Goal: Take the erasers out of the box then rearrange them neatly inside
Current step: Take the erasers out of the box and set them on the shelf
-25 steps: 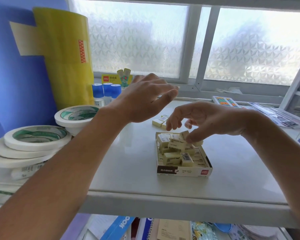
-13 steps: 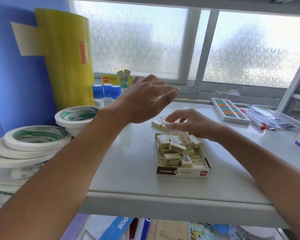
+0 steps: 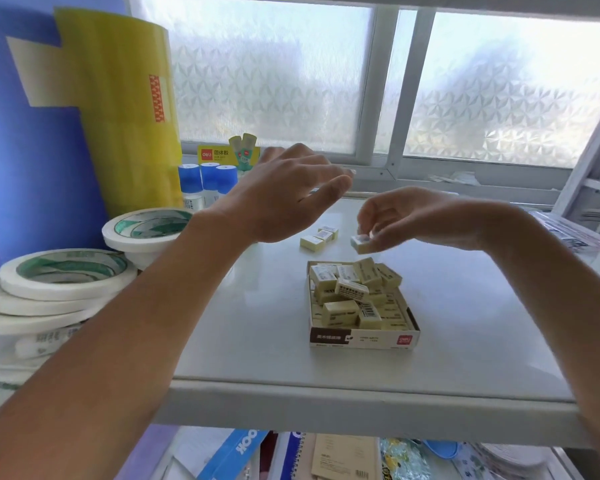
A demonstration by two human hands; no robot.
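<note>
Single head-worn view, forward and down, close over shelf (image 3: 243, 327).

The box (image 3: 363, 337) is a shallow open cardboard tray with a brown-and-white front label, lying flat on the white shelf (image 3: 257, 323) near its front edge, right of centre. Inside it, pale yellow erasers (image 3: 350, 292) lie jumbled, some flat and some tilted across others, heaped toward the back. Two more erasers (image 3: 317, 239) rest on the shelf behind the box, touching each other. One eraser (image 3: 361, 243) is held above the shelf, just behind the box's back edge.
</note>
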